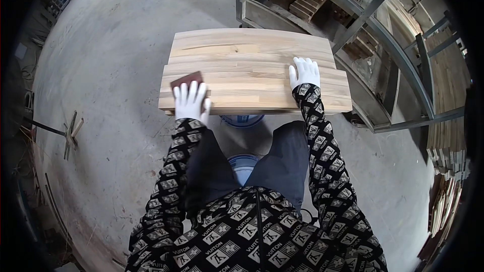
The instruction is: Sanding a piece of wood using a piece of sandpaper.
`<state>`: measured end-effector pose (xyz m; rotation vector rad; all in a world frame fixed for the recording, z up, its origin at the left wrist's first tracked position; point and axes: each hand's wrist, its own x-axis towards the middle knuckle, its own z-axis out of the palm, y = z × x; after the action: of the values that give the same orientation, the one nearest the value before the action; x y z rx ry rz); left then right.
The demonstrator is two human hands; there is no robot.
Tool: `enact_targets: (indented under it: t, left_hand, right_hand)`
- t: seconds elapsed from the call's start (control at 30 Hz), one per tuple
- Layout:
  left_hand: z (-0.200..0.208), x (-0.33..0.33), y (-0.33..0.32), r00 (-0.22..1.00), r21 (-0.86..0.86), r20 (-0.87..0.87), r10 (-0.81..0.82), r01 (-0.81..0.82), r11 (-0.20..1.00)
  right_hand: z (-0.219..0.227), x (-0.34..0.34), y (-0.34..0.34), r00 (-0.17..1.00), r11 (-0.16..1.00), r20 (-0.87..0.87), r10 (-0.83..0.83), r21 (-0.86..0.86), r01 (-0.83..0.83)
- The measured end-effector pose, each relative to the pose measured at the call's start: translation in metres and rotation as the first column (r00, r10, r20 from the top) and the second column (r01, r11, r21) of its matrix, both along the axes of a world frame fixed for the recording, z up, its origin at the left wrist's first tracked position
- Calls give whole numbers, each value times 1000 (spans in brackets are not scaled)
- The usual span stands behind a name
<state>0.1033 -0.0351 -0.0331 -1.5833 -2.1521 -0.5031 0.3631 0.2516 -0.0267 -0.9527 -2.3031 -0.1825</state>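
Observation:
In front of me lie pale laminated wooden boards (242, 88), the nearer one overlapping or set against another behind it. My left hand (190, 99), in a white glove, presses a flat reddish-brown sanding pad (189, 78) onto the left end of the near board. The fingers cover the pad's near part, and its far edge sticks out past them. My right hand (305, 72), also white-gloved, rests flat on the right part of the boards with its fingers stretched forward and holds nothing.
Under the boards a blue bucket (243, 120) shows, and another blue round thing (243, 163) is between my legs. To the right stands a grey metal frame rack (363, 15) with stacked wood pieces (302, 0). Long planks (446, 95) lean at far right. A metal stand (70, 133) is at left.

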Motion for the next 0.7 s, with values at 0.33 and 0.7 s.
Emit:
enact_targets:
  t: [0.33,0.7]
  left_hand:
    - [-16,-66,42,915,-56,-62,399,-402,914]
    - [12,112,99,864,96,157,-478,468,878]
  right_hand:
    - [1,-1,-1,999,999,39,-36,4,36]
    - [0,-7,-6,1000,1000,-8,8,-9,-8]
